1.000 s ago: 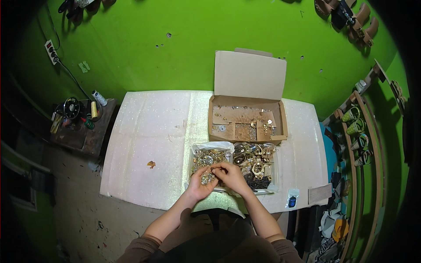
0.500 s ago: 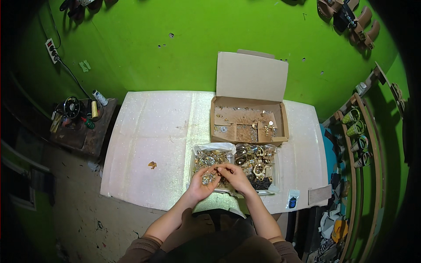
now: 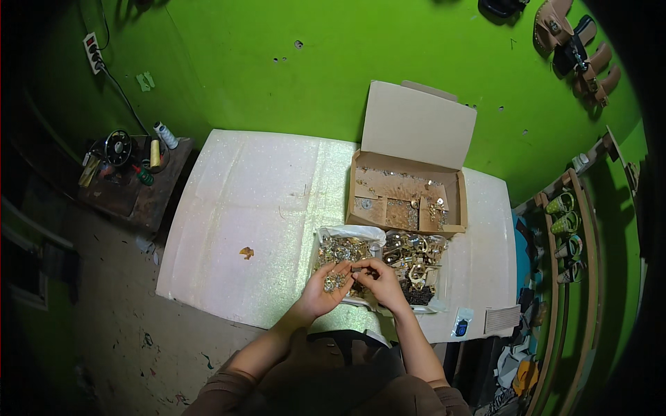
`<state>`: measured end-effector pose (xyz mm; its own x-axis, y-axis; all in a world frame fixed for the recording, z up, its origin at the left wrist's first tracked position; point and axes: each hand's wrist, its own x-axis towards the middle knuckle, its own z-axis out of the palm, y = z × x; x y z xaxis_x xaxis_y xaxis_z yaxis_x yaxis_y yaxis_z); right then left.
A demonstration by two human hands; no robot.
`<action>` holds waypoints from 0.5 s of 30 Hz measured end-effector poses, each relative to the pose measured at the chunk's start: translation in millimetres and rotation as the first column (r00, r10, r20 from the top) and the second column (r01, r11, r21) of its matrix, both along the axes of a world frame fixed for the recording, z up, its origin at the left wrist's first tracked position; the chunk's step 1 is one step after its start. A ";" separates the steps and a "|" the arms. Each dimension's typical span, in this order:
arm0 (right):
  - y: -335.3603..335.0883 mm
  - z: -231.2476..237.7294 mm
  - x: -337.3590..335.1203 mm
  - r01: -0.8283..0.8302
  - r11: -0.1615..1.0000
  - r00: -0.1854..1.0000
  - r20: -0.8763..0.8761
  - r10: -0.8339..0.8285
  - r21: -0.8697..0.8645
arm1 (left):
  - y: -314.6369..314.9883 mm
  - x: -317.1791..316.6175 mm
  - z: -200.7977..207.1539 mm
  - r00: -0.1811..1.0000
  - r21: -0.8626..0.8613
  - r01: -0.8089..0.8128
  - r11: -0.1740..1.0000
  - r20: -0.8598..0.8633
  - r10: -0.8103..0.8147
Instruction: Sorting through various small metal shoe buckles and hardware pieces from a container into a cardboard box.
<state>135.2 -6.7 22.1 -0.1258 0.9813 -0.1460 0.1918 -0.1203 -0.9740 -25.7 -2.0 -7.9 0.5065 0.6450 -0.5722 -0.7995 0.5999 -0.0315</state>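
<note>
My left hand (image 3: 320,295) is turned palm up and cups a small heap of shiny gold and silver ornaments (image 3: 334,280). Right beside its fingertips, my right hand (image 3: 381,283) is closed in a pinch; something small and dark shows there, too small to name. Both hands are over the near part of a white-lined tray (image 3: 316,244) full of similar glittering pieces, and partly hide it. To its right, a second tray (image 3: 442,291) holds gold buckles (image 3: 418,272) and a dark clump of beads or chain (image 3: 420,296).
Behind the trays stands an open cardboard box (image 3: 408,220) with scattered small ornaments. A brown-gold scrap (image 3: 246,253) lies on the pale sparkly table cover (image 3: 222,208). A small packet (image 3: 462,324) and a ridged grey piece (image 3: 502,319) sit near the right edge. Sandals (image 3: 565,222) hang from a wooden rack.
The view has shifted, so the scene sits differently in the picture. My right fingertips have moved slightly away from the left palm, and the left palm lies more open.
</note>
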 end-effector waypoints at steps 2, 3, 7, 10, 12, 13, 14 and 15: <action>0.9 4.9 -2.2 -0.016 0.999 0.997 0.079 0.012 0.046 | 0.6 -2.8 1.1 1.000 -0.009 0.011 1.000 0.014 -0.011; 1.0 8.5 -3.5 -0.014 0.999 0.996 0.092 0.009 0.045 | 1.0 -3.8 2.2 1.000 -0.021 0.015 1.000 0.028 -0.015; -0.4 8.8 -3.2 -0.001 0.998 0.993 0.121 -0.007 0.068 | 2.5 -5.8 5.6 0.998 -0.028 0.040 0.999 0.052 -0.039; -1.3 5.9 -1.1 0.008 0.998 0.996 0.092 -0.014 0.061 | 3.8 -7.6 5.5 0.997 -0.061 0.034 0.998 0.069 -0.030; -1.7 5.0 0.6 0.017 0.998 0.996 0.091 -0.023 0.064 | 4.6 -7.8 8.2 0.998 -0.061 0.036 0.997 0.061 -0.033; -1.7 4.8 1.2 0.019 0.997 0.996 0.091 -0.025 0.068 | 4.9 -7.9 9.0 0.998 -0.060 0.032 0.998 0.055 -0.029; -1.7 5.4 1.2 0.021 0.997 0.996 0.091 -0.027 0.068 | 4.7 -8.1 8.8 0.998 -0.061 0.034 0.998 0.054 -0.031; -1.7 6.5 0.9 0.019 0.997 0.996 0.091 -0.026 0.076 | 4.5 -8.3 8.0 0.998 -0.049 0.033 0.998 0.056 -0.031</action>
<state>136.1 -8.3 28.5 -0.0928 0.9923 -0.0819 0.2786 -0.0531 -0.9589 -34.0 2.5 0.1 0.5582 0.5991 -0.5741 -0.7761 0.6216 -0.1060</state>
